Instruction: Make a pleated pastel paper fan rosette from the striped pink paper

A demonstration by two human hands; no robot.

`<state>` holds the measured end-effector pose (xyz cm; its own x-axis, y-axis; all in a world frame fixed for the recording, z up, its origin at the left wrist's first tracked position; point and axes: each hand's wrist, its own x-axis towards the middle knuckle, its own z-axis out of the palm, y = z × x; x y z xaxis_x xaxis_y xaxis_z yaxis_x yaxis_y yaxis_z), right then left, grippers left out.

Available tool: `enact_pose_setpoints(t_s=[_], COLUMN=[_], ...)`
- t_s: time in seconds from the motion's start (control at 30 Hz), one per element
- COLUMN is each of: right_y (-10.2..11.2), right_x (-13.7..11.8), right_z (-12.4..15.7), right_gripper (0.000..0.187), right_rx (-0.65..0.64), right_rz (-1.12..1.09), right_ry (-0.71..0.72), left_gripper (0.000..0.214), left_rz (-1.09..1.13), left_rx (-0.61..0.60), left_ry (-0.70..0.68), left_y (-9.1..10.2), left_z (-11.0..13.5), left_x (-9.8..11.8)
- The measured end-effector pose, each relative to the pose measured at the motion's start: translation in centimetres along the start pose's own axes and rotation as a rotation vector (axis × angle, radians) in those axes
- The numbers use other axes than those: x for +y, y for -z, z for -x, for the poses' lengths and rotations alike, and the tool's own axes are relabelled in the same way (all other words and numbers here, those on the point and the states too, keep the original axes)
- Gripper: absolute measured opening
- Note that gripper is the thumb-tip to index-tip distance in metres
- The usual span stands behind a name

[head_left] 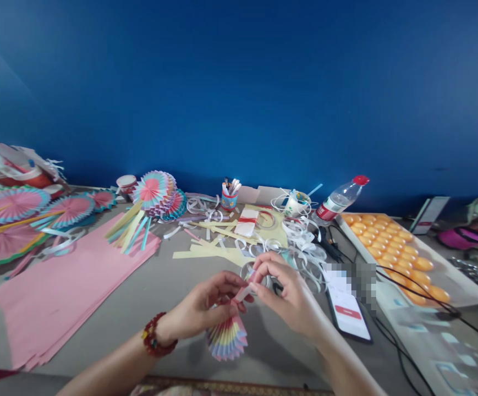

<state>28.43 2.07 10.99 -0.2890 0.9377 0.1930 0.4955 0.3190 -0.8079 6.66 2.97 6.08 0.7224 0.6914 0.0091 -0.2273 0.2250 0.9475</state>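
Note:
My left hand [208, 305] is closed around a pleated, rainbow-striped paper fan [227, 339] that hangs below the fingers. My right hand [286, 289] pinches the fan's pink upper end [247, 286] between thumb and fingertips, close against the left hand. A red bead bracelet [155, 336] circles my left wrist. Both hands hover above the grey table [148, 297], near its front edge.
A stack of pink paper sheets [63, 291] lies at the left, finished paper fans [156, 192] behind it. Yellow strips and white paper curls [300, 242] litter the middle. A phone [348, 313], cables, a water bottle [340, 199] and a tray of orange balls [395, 250] sit at the right.

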Motion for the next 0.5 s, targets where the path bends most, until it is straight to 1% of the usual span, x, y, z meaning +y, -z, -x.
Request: enact_pose_setpoints(t_s=[0.17,0.5], right_y=[-0.12,-0.2], right_x=[0.27,0.15], right_z=[-0.07,0.01], right_gripper=[0.009,0.009], right_rx=[0.017,0.049], right_rz=[0.009,0.027], right_ry=[0.027,0.032], left_gripper=[0.035,0.034], left_rz=[0.018,0.04], left_rx=[-0.002,0.001], left_ry=[-0.003,0.002], left_y=[0.0,-0.17], left_z=[-0.02,-0.04], left_x=[-0.04,0.24])
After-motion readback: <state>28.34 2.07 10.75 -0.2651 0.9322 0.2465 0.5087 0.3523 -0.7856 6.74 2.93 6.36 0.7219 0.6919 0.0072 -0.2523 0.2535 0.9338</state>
